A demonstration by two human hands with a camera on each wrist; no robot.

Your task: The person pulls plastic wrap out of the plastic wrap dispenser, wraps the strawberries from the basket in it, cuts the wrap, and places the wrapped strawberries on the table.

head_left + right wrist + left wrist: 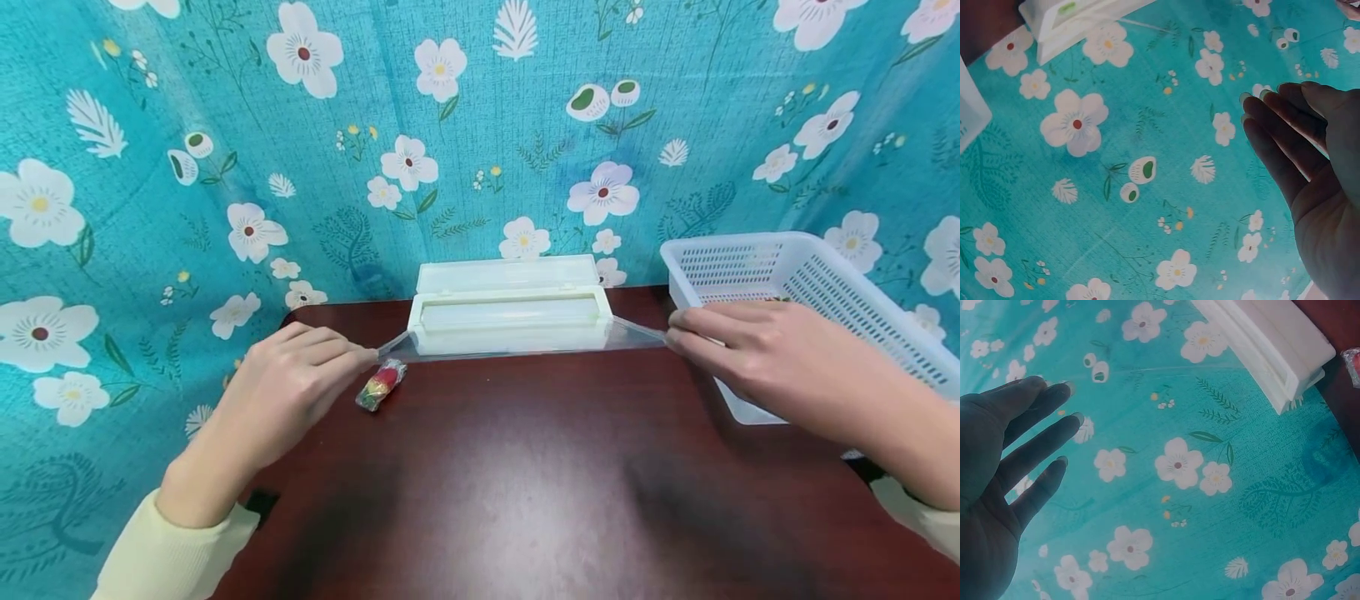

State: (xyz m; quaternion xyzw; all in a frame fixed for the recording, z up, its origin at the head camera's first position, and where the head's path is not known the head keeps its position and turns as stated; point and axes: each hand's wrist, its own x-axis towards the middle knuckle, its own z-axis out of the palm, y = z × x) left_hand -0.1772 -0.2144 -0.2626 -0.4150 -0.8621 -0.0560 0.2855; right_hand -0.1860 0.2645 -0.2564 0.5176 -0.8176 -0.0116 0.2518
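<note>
My left hand (296, 379) pinches one corner of a sheet of clear cling film (636, 336) between thumb and fingers. At the opposite corner, my right hand (738, 350) pinches the film the same way. The sheet stretches taut across the front of a white cling film dispenser (513, 339), whose lid (510, 273) stands raised at the back. In the wrist views, the thumb and fingertips of the left hand (1029, 437) and right hand (1310, 144) come together. Just right of the left hand lies a small red and yellow thing wrapped in clear film (380, 383).
A white perforated plastic basket (885, 292) stands at the right, partly behind the right forearm, with something reddish inside. Behind the dark brown table (517, 467) hangs a turquoise floral cloth (480, 125).
</note>
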